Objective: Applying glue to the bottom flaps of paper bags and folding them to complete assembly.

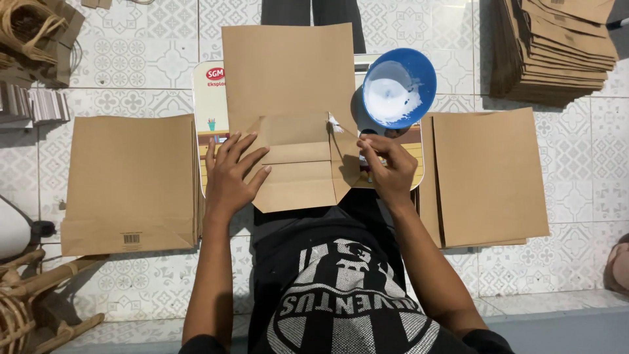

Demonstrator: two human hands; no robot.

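Brown paper bag [288, 98] lies flat on a small board across the lap, bottom flaps folded; left hand [230, 176] presses it with splayed fingers, right hand [388, 167] pinches a glue applicator [342, 127] beside the blue bowl [398, 86]

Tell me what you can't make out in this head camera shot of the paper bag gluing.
- What the right hand pinches: only a white tip shows by the brown paper bag; its fingers hide the rest.
- The board under the bag: mostly covered by the paper.
- The wicker basket top left: cut off by the frame edge.
- The stack of bags top right: cut off too.
- The left hand hides the fold beneath it.
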